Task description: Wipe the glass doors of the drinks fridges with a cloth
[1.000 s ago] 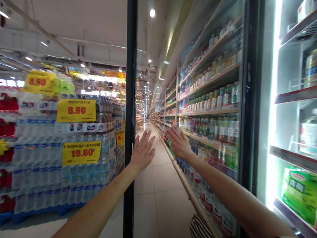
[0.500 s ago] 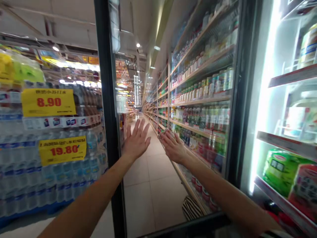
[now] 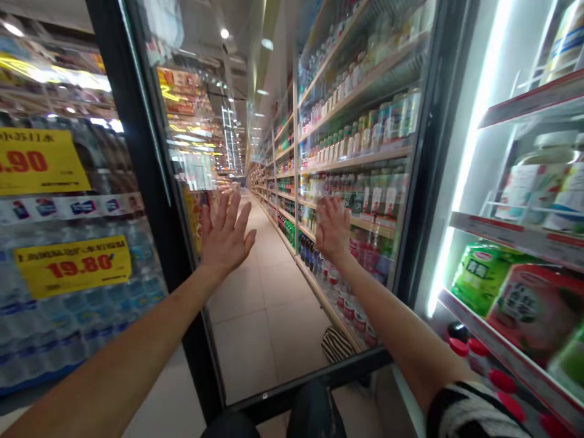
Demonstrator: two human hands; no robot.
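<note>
A tall glass door (image 3: 241,340) with a black frame stands swung out in front of me. My left hand (image 3: 225,234) lies against the left part of the pane, flat, its fingers spread. Farther right, my right hand (image 3: 335,228) is at the glass with its fingers pointing up. Those fingers are slightly smeared and partly doubled by a reflection; whether anything thin lies under the palm I cannot make out. Through and on the pane show drink shelves (image 3: 360,158) and the aisle floor (image 3: 255,267).
To the right is a lit cooler with packaged drinks, including a green pack (image 3: 479,277) and red-capped bottles (image 3: 502,380) below. On the left stand stacked water bottles (image 3: 82,316) under yellow price signs (image 3: 75,264). My knees (image 3: 312,410) are below the door's bottom frame (image 3: 269,395).
My right hand has shifted right and upward across the glass, away from my left hand, which stays spread on the pane. The view has turned and tipped, bringing my knees into sight.
</note>
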